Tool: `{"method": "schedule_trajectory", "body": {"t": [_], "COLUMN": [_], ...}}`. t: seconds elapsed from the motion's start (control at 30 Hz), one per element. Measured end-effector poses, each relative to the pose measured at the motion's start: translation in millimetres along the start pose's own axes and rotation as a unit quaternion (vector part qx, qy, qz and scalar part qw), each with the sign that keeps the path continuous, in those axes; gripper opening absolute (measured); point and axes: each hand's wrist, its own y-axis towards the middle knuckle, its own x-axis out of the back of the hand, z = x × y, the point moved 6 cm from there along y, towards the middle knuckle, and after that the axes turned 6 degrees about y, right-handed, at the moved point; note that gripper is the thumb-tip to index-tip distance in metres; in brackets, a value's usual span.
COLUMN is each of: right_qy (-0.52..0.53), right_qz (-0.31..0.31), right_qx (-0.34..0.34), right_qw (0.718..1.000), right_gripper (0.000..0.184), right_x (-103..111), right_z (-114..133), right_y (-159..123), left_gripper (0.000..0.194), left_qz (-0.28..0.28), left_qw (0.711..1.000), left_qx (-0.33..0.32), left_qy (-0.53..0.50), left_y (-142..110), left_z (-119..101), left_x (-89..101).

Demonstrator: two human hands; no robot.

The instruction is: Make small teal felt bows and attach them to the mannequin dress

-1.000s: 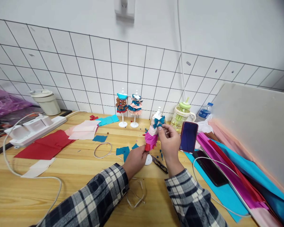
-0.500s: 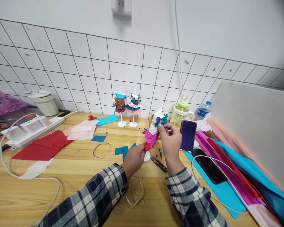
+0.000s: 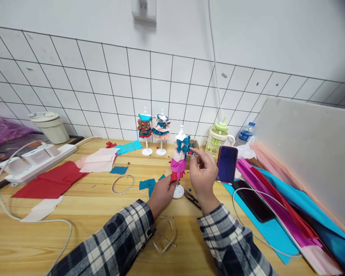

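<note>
A miniature dress form (image 3: 179,155) stands nearly upright on its round white base, dressed in a pale pink bodice with magenta and red ruffles. A teal bow (image 3: 183,145) sits on its chest, with more teal folds at its right side. My left hand (image 3: 162,194) is closed around the lower part of the dress form, at the red ruffle and stem. Beside the bow is my right hand (image 3: 203,172); its index finger reaches to the teal edge, thumb apart below. Thread snips (image 3: 193,199) lie behind the right wrist.
Two dressed miniature forms, one brown and teal (image 3: 145,128) and one peach and teal (image 3: 161,130), stand at the wall. Paper pieces, including a red sheet (image 3: 47,182), lie left. A propped phone (image 3: 227,164), a flat phone (image 3: 253,201) and a green-lidded cup (image 3: 220,140) are right.
The dress form has gone from tilted to nearly upright and moved left, turning its bow more toward me. My right hand's pinch at the bow has loosened, with its index finger now extended.
</note>
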Motion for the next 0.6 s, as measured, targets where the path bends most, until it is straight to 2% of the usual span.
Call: {"method": "schedule_trajectory", "body": {"t": [0.1, 0.2, 0.3, 0.4, 0.5, 0.6], "right_qy": [-0.015, -0.008, -0.007, -0.046, -0.109, -0.161], "right_qz": [0.018, -0.012, -0.03, -0.006, 0.065, 0.118], "right_qx": [-0.011, -0.004, 0.005, 0.004, -0.058, -0.115], "right_qw": [1.0, 1.0, 0.999, 0.999, 0.99, 0.973], "right_gripper": [0.026, 0.024, 0.021, 0.022, 0.022, 0.023], "right_x": [-2, 7, 21, 31, 32, 29], "right_z": [0, 1, -9, -34, -69, -92], "right_y": [1, -2, -17, -38, -53, -60], "left_gripper": [0.023, 0.026, 0.03, 0.03, 0.033, 0.036], "left_qz": [0.022, 0.046, 0.062, 0.073, 0.078, 0.08], "left_qw": [1.0, 0.999, 0.998, 0.995, 0.993, 0.99], "left_qx": [-0.011, -0.003, 0.002, -0.004, 0.002, 0.01], "left_qy": [0.002, 0.006, 0.033, 0.066, 0.091, 0.118], "left_y": [2, 8, 15, 20, 22, 21], "left_z": [1, 9, 17, 22, 26, 28], "left_x": [-0.4, 1.2, 3.5, 4.3, 4.0, 3.4]}}
